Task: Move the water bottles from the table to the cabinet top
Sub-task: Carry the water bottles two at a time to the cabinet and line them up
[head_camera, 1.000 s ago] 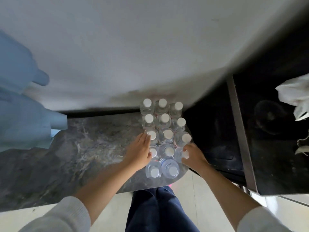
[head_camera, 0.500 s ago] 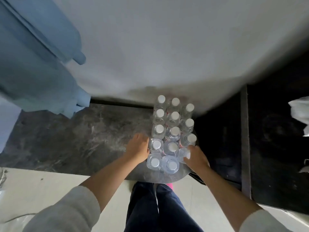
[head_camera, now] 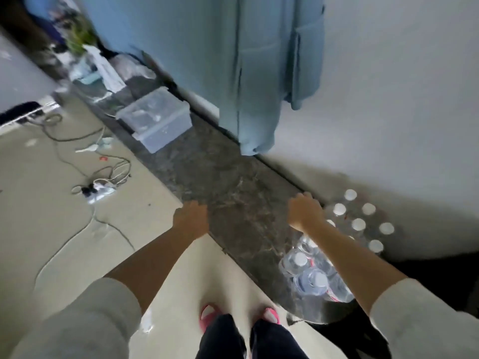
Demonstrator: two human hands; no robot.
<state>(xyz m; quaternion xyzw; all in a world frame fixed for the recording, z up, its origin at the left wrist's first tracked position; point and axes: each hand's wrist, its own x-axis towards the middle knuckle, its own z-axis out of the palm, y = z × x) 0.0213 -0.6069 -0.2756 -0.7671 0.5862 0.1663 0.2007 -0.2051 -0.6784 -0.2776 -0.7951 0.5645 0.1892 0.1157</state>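
Several clear water bottles [head_camera: 359, 224] with white caps stand packed together at the right end of a dark marble surface [head_camera: 228, 193], against the white wall. The nearest bottles [head_camera: 312, 279] sit by its rounded front corner. My right hand [head_camera: 305, 212] hovers at the left edge of the pack, fingers loosely curled, and my forearm covers some bottles. My left hand [head_camera: 191, 218] hangs over the front edge of the marble surface, well left of the bottles. I see nothing in either hand.
A clear plastic box [head_camera: 155, 120] sits further left on the marble surface, with clutter beyond it. A light blue coat [head_camera: 259, 73] hangs on the wall above. Cables and a power strip [head_camera: 101, 189] lie on the pale floor. My pink slippers [head_camera: 210, 316] show below.
Both hands have come off the sides of the bottle pack and moved left. The view has swung left, so the bottles now sit at the right.
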